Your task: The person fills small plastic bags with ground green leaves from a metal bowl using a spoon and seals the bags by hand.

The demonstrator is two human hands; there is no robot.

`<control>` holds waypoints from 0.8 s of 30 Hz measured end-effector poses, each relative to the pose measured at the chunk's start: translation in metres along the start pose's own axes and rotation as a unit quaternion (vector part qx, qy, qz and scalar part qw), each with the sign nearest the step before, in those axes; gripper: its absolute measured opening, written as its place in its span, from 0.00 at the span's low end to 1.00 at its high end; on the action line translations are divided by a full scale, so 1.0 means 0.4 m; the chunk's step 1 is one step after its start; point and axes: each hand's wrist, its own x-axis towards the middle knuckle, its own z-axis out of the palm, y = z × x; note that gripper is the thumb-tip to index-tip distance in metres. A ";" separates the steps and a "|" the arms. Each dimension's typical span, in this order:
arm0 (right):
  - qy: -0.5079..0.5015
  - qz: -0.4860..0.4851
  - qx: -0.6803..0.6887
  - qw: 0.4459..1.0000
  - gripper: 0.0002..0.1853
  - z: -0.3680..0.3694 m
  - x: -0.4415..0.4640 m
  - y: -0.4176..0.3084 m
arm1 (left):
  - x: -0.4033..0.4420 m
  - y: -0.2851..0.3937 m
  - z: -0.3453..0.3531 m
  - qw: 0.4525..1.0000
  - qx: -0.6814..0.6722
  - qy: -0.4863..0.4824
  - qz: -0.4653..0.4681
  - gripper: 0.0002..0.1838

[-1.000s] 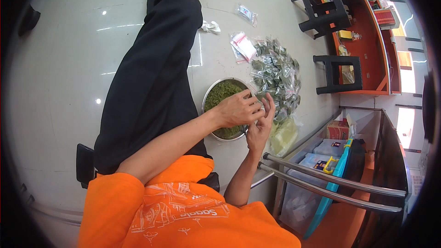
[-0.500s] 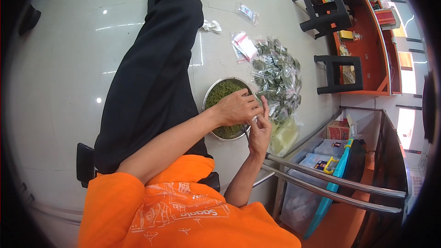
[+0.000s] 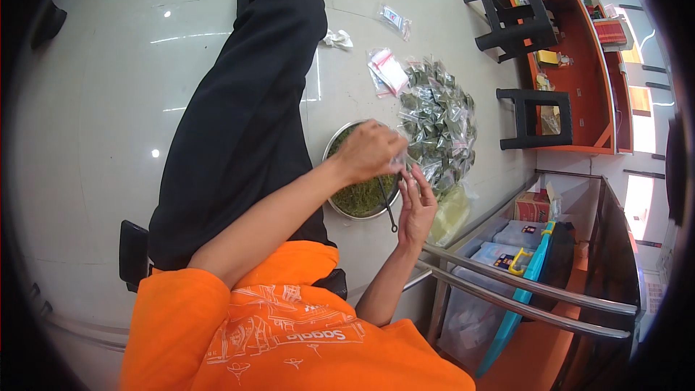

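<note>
My left hand (image 3: pixel 369 150), palm down and a little blurred, is closed on a small clear plastic bag (image 3: pixel 399 164) above the bowl. My right hand (image 3: pixel 418 206) pinches the same bag from the other side with thumb and fingertips. Beneath them a round metal bowl (image 3: pixel 337 208) holds chopped dry green herb (image 3: pixel 362 195), partly hidden by my left hand. A dark thin-handled utensil (image 3: pixel 389 211) leans over the bowl's rim, its working end buried or hidden. Beyond the hands lie several filled clear bags (image 3: pixel 438 116) in a spread pile.
Empty bags with red strips (image 3: pixel 389 70), a crumpled tissue (image 3: pixel 337 40) and a packet (image 3: pixel 394 20) lie on the tiled floor. A yellowish plastic bag (image 3: pixel 449 216) sits by the pile. Black stools (image 3: pixel 536 117), an orange shelf (image 3: pixel 590 101) and a metal-railed rack (image 3: pixel 536 286) stand to the right.
My left hand has lifted slightly and drawn toward the upper left. My right hand has shifted right, its raised finger now lowered, and more of the utensil's handle shows.
</note>
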 end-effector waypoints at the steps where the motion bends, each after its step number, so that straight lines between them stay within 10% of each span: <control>1: 0.050 0.003 -0.097 0.994 0.19 -0.028 0.004 0.016 | 0.003 -0.017 -0.009 0.998 0.002 0.017 -0.063 0.17; 3: 0.062 -0.035 -0.257 0.964 0.25 -0.086 0.003 0.068 | 0.002 -0.046 -0.017 0.991 0.001 0.033 -0.126 0.20; 5: 0.035 -0.097 -0.579 0.809 0.27 -0.115 -0.010 0.104 | -0.011 -0.084 -0.016 0.943 0.002 0.015 -0.333 0.19; 12: -0.036 -0.072 -0.588 0.805 0.14 -0.142 -0.020 0.119 | -0.019 -0.105 -0.026 0.846 -0.070 -0.153 -0.506 0.29; 24: 0.007 -0.247 -0.589 0.769 0.18 -0.056 0.112 0.042 | -0.016 -0.112 -0.018 0.835 -0.136 -0.088 -0.526 0.30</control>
